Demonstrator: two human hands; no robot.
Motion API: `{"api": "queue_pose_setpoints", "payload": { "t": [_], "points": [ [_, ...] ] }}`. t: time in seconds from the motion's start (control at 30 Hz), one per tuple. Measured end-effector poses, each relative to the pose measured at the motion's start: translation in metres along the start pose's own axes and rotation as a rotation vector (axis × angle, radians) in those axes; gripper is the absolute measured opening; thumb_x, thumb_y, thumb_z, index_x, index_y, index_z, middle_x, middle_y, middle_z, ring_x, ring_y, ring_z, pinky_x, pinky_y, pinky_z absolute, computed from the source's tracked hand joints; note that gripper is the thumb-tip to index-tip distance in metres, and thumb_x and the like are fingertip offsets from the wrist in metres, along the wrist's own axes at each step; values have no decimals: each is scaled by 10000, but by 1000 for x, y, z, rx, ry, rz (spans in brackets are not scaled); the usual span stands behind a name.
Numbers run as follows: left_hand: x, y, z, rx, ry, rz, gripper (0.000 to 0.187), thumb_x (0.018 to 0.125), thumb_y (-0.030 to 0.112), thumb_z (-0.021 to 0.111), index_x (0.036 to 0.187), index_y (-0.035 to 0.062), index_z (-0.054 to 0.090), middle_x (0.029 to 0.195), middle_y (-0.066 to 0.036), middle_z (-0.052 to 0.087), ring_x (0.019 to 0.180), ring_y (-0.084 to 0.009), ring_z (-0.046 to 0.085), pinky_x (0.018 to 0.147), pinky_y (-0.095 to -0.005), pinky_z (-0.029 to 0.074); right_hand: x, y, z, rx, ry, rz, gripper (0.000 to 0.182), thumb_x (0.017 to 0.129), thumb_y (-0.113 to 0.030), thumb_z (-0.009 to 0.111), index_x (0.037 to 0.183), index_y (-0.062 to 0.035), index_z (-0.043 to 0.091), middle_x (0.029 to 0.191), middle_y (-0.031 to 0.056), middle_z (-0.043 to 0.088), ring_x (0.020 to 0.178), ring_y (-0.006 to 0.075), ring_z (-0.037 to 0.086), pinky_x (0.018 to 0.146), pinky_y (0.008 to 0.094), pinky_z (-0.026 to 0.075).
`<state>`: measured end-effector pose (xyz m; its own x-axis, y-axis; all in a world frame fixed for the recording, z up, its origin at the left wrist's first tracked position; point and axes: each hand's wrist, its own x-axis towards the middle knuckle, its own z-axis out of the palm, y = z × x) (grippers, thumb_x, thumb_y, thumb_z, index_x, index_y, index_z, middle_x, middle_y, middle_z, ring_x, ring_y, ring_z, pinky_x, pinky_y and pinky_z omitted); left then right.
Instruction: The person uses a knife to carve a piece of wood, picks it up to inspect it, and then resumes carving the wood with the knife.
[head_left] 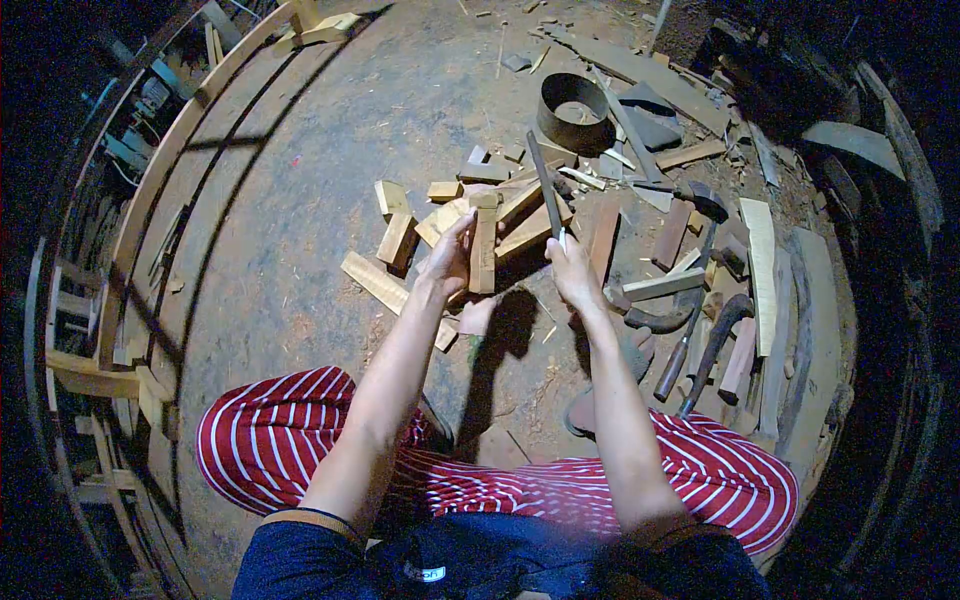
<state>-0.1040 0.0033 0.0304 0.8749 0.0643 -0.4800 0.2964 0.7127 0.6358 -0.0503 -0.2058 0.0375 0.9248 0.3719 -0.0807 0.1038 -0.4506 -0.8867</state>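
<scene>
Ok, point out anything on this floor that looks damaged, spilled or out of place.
Nothing looks clearly damaged or spilled. The untidiest spot is to the right of the right hand: a wooden-handled tool and a dark, curved tool lie jumbled among wood pieces, where they could be overlooked.

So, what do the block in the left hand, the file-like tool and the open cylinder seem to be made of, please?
The block looks like unpainted wood, tan and flat-faced. The file-like tool seems dull metal, dark grey and slim. The open cylinder is probably rusted metal, judging by its thin brown wall.
</scene>
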Motion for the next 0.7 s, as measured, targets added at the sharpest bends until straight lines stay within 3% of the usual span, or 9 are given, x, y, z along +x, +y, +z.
{"api": "queue_pose_setpoints", "payload": {
  "t": [0.07, 0.3, 0.5, 0.57, 0.6, 0.67, 0.7],
  "points": [
    [-5, 2, 4, 69, -82, 51, 409, 899, 457, 549, 1147, 137, 604, 980, -46, 680, 858, -175, 626, 767, -340, 500, 0, 0, 1, 20, -23, 19, 315, 941, -259, 441, 863, 28, 548, 790, 216, 622, 772, 383, 614, 692, 460, 452],
    [-6, 1, 8, 67, -72, 34, 429, 902, 455, 544, 1150, 108, 596, 963, -77, 674, 779, -166, 624, 760, -322, 507, 1, 5, 8, -19, 5, -52, 312, 929, -260, 454, 873, 35, 539, 781, 247, 603, 772, 398, 610, 685, 473, 444],
    [-13, 3, 20, -10, -213, -1, 481, 896, 431, 566, 1223, 79, 537, 940, -73, 640, 786, -169, 604, 749, -323, 509, 3, 1, 6, 27, 11, -10, 320, 913, -275, 474, 891, 38, 534, 783, 265, 599, 777, 422, 608, 680, 478, 445],
    [-27, 6, 37, 262, 32, 96, 555, 859, 396, 641, 1275, 55, 503, 1011, -73, 636, 875, -138, 591, 772, -318, 494, 6, 10, 10, 73, 34, 32, 325, 904, -281, 488, 894, 40, 537, 769, 258, 598, 757, 419, 606, 672, 474, 446],
    [-22, 6, 33, 262, 32, 93, 555, 859, 396, 641, 1275, 55, 503, 1011, -73, 636, 875, -138, 591, 772, -318, 494, 6, 11, 10, 73, 34, 36, 325, 904, -281, 488, 894, 40, 537, 769, 258, 598, 757, 419, 606, 672, 474, 446],
    [-5, 6, 21, 756, -43, 340, 613, 825, 333, 697, 1323, 60, 465, 1168, -81, 600, 1058, -138, 555, 850, -310, 471, 7, 12, 9, 64, 32, 67, 329, 899, -288, 499, 890, 38, 542, 770, 254, 600, 755, 415, 606, 668, 472, 446],
    [-2, 9, 22, 785, -83, 365, 633, 816, 295, 718, 1328, 29, 456, 1185, -99, 600, 1066, -129, 552, 863, -292, 458, 7, 14, 10, 65, 33, 69, 329, 899, -288, 499, 890, 38, 542, 770, 254, 600, 755, 415, 606, 668, 472, 446]
  ]
}}
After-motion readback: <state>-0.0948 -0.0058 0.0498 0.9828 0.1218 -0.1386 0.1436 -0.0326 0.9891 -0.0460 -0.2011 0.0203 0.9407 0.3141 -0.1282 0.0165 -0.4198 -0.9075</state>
